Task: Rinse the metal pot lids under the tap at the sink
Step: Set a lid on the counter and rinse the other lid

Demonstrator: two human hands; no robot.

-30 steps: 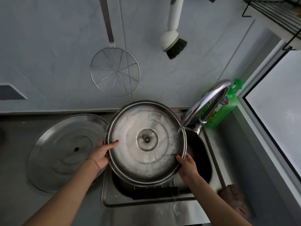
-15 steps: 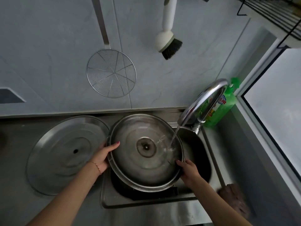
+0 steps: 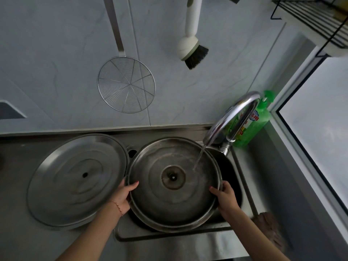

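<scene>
A large round metal pot lid [image 3: 160, 200] lies nearly flat over the sink [image 3: 169, 237], its underside up. My left hand [image 3: 123, 194] grips its left rim and my right hand [image 3: 225, 198] grips its right rim. The chrome tap [image 3: 231, 117] runs a thin stream of water onto the lid's right side. A second, wider metal lid [image 3: 75, 179] rests on the counter to the left, partly over the sink's left edge.
A green dish-soap bottle [image 3: 258, 119] stands behind the tap. On the wall hang a wire skimmer [image 3: 126, 84] and a white brush with black bristles [image 3: 192, 48]. A brown cloth [image 3: 269, 228] lies at the sink's right. A window frame borders the right side.
The lid was tilted up toward me under the stream and has been lowered to nearly flat over the sink. Both hands kept their grip on its rim.
</scene>
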